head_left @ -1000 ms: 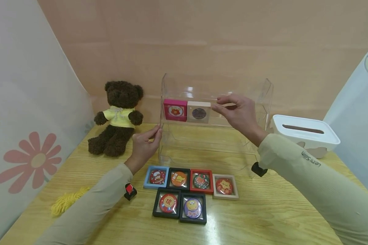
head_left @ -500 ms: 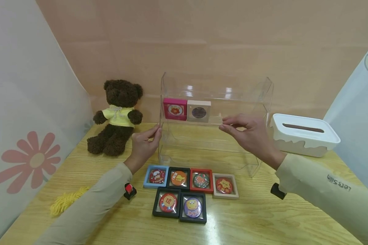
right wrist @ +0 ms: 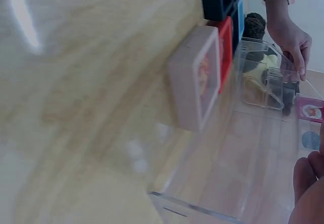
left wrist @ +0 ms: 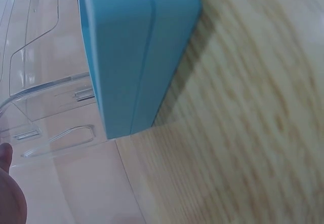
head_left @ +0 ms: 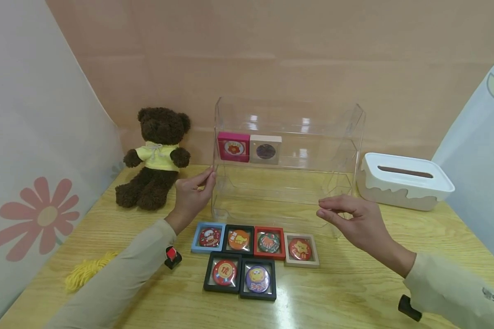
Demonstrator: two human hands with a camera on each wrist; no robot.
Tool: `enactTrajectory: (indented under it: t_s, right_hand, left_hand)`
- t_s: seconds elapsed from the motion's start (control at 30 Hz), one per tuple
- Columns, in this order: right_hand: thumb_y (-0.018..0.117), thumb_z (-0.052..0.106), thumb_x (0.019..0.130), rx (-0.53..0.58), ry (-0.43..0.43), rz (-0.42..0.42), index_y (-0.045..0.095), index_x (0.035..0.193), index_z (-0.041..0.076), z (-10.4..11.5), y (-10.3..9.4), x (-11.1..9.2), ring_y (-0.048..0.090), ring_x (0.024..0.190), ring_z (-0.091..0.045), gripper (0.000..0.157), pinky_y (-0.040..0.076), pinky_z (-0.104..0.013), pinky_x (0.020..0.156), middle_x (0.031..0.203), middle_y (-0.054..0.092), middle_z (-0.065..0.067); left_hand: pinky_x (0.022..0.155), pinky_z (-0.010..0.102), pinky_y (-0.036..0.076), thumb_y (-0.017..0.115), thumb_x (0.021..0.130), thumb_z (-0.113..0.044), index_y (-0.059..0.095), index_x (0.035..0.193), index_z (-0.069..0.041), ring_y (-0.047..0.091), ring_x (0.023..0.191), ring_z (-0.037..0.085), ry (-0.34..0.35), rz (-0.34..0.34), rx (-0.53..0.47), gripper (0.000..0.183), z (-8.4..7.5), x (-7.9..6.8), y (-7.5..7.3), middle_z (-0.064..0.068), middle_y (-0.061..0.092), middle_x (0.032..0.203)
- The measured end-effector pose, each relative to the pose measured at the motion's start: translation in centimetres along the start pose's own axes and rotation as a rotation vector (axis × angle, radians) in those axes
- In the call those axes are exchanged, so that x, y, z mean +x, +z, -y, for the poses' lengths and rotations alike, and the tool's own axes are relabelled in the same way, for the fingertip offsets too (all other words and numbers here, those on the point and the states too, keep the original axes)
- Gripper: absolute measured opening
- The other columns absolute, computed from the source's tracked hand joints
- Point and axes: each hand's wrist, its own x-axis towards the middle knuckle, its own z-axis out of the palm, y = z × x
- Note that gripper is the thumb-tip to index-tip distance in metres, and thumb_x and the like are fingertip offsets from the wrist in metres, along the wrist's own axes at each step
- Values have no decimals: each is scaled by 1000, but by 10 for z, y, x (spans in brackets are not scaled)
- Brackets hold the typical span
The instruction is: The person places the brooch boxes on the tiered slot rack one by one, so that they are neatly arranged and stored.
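With left hand point(head_left: 191, 194), still pinching side edge of clear rack point(head_left: 308, 153). Next, seeing pink frame point(head_left: 233, 147) just beside beige frame point(head_left: 265, 150), unmoved on rack. With right hand point(head_left: 356, 221), gone lower and farther right than before, keeping only narrow gap between fingertips, holding nothing.

The rack point(head_left: 300, 171) is clear; the magenta box point(head_left: 233, 136) bears a red flower point(head_left: 234, 148) on white. There are also a blue box point(head_left: 208, 237), black boxes point(head_left: 238, 240), a red box point(head_left: 269, 243), a tan box point(head_left: 301, 250) and a pale beige box point(head_left: 265, 150); the counter point(head_left: 346, 292) is yellow woodgrain.
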Motion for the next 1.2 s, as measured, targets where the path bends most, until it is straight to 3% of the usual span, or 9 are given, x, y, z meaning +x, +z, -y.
enactTrajectory:
  t_s: [0.23,0.37,0.53,0.9,1.2]
  right_hand:
    - [80,-10,66,51,57,51,75,91,11,0,8,-32,66,75,-4,33,53,-16,62,88,71,0]
    - [80,-9,66,80,75,94,74,93,7,-1,13,-44,67,74,-7,32,54,-18,61,89,70,-4]
    - [81,-3,69,71,164,157,72,94,1,-2,19,-57,67,71,-10,27,54,-20,60,91,69,-8]
    - [82,11,73,46,353,262,69,101,-4,-3,28,-69,63,78,-17,34,55,-23,61,90,66,-3]
    - [81,13,75,32,365,301,62,113,-9,-4,28,-73,63,79,-19,47,55,-24,62,91,63,-3]
  left_hand:
    - [45,30,53,67,81,7,69,104,7,67,57,19,17,4,39,23,2,0,-1,17,70,84]
    - [44,30,53,67,81,7,69,104,7,66,55,18,20,1,39,23,1,1,-2,16,70,84]
    - [43,30,53,67,81,9,69,104,7,67,56,19,16,1,22,23,-1,1,-2,16,70,85]
    - [43,28,52,67,81,8,69,103,8,66,54,18,25,7,51,23,2,0,-2,17,70,83]
    - [44,28,52,67,82,6,69,104,7,66,54,17,9,20,41,22,2,-1,-1,17,70,83]
